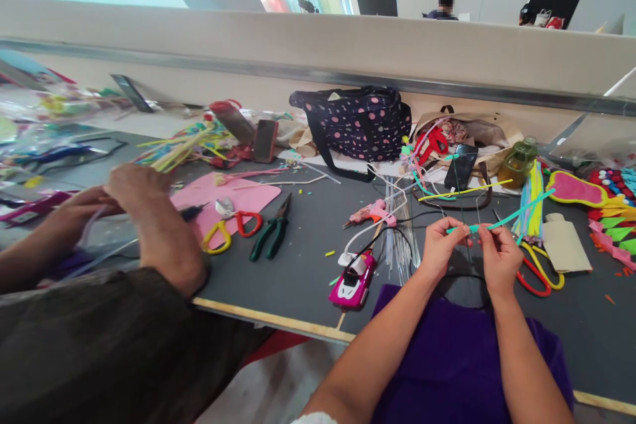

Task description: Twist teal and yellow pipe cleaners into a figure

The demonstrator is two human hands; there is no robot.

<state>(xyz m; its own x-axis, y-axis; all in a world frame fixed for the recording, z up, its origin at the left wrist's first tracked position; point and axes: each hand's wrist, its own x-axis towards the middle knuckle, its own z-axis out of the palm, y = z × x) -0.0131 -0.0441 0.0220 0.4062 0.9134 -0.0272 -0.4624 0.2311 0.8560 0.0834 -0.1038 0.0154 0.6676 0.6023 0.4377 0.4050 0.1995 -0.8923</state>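
Teal pipe cleaner [501, 221]: a thin fuzzy strip, lower right of centre, running up and to the right from the person's hands toward a bundle of coloured strips [532, 202]; its far tip is sharp, its near end is covered by fingers. Left hand [440, 245]: closed in a pinch on the strip's left end, thumb on top. Right hand [499, 255]: pinching the same strip just beside the left hand, knuckles toward the camera; fingertips on the underside are hidden. Thin dark wires [464, 212] rise between the hands, too fine to tell whether they are held. Purple cloth [447, 358]: bottom centre, under both forearms, cut off by the frame edge. Dark grey table [308, 258]: crowded. Pink glue gun [370, 213], centre, its cord trailing to a pink car-shaped item [354, 283]. Green pliers [272, 232] and red-and-yellow scissors [231, 228], left of centre, by a pink felt sheet [233, 195]. Second pair of scissors [539, 271], partly behind the right hand. Spotted dark bag [355, 122], upper centre. Co-worker's hands [129, 202], left, pressed around something blurred and unreadable; their sleeve fills the lower left.
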